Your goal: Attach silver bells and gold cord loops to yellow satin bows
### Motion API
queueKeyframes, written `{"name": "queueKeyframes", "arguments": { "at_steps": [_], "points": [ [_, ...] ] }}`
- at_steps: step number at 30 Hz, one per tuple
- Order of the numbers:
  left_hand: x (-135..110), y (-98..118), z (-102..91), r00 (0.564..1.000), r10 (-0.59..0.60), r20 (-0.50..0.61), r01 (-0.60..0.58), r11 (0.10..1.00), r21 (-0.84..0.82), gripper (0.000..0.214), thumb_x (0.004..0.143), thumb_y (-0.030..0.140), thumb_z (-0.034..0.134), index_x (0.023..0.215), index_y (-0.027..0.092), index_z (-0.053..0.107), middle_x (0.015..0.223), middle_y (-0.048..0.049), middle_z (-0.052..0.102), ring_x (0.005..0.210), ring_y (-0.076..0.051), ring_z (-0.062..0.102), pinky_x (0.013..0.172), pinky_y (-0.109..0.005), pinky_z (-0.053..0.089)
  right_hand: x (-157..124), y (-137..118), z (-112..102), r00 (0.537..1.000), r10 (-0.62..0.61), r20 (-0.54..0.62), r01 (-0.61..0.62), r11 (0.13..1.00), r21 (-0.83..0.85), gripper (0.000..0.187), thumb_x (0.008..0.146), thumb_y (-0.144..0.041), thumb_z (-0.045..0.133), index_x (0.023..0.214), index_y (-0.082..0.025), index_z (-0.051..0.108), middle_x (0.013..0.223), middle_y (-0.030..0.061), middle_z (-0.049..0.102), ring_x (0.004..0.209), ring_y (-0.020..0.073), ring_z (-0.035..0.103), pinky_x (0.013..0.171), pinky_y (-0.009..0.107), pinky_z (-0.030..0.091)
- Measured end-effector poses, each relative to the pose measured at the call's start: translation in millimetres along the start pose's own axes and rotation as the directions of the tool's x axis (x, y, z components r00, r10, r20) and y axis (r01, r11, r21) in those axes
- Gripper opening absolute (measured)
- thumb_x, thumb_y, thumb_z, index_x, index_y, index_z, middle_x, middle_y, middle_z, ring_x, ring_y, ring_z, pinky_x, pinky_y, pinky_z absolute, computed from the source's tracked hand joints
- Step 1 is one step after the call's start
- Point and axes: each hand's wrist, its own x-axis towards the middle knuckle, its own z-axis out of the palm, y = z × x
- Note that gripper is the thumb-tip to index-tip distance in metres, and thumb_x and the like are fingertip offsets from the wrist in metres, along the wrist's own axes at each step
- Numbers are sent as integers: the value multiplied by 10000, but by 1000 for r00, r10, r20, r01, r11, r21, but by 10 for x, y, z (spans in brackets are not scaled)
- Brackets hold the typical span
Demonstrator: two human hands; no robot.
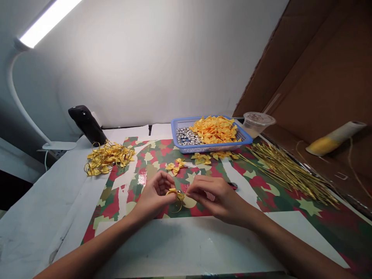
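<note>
My left hand [158,193] pinches a small gold ribbon bow [180,196] between thumb and forefinger. A silver bell or bead [179,191] shows at the bow's middle, and a thin gold tie curls below it. Close on the right, my right hand [213,193] has its thumb and fingertips pressed together beside the bow. They seem to grip an end of the gold tie, though it is too fine to be sure. Just beyond the hands lie a few loose bows [175,166] on the patterned sheet. Something dark and red [233,186] pokes out behind my right hand.
A blue basket [209,148] holds silver beads and a heap of yellow bows. Finished-looking gold bows [109,158] are piled at left by a black object [88,124]. Gold stems [290,170], a lidded plastic cup [257,124] and a spool [334,139] stand or lie at right.
</note>
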Motion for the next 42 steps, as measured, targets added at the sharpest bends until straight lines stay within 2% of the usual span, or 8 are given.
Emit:
{"name": "queueKeyframes", "arguments": {
  "at_steps": [9, 13, 21, 31, 42],
  "points": [
    [41, -6, 0, 999, -29, -15, 28, 998, -50, 287, 539, 110, 729, 754, 161, 546, 663, 36, 560, 618, -83, 516, 559, -178, 425, 6, 36, 27, 996, 88, 1, -87, 995, -40, 146, 881, -196, 529, 755, -170, 597, 648, -1, 549, 548, 105, 459, 501, 215, 356],
    [23, -19, 4, 1000, 9, -9, -9, 999, -32, 274, 578, 119, 732, 781, 164, 554, 690, 28, 563, 646, -86, 534, 592, -179, 446, 5, 30, 92, 997, 83, -8, -83, 994, -71, 142, 879, -208, 520, 805, -161, 632, 612, -18, 506, 505, 95, 415, 471, 211, 323],
    [-38, -33, 20, 991, 132, -8, -131, 986, 102, 206, 674, 193, 711, 803, 182, 550, 753, 13, 569, 702, -116, 569, 621, -204, 475, -1, 13, 215, 982, 166, -90, -168, 986, -17, 105, 830, -204, 535, 798, -164, 627, 515, -78, 344, 438, 81, 339, 434, 200, 274],
    [-50, -57, 14, 987, 161, 10, -161, 982, 96, 171, 732, 221, 686, 841, 180, 561, 814, -4, 588, 759, -121, 583, 687, -214, 493, -6, 21, 232, 974, 184, -131, -189, 982, -23, 93, 811, -206, 544, 762, -171, 615, 506, -85, 325, 429, 81, 326, 434, 202, 264],
    [-52, -37, 27, 990, 143, -7, -141, 983, 119, 197, 697, 237, 709, 824, 181, 569, 812, -15, 598, 763, -138, 592, 680, -227, 501, -10, 21, 231, 977, 167, -134, -176, 983, -57, 113, 827, -224, 537, 754, -177, 610, 497, -89, 291, 426, 76, 294, 428, 197, 251]
  ]
}}
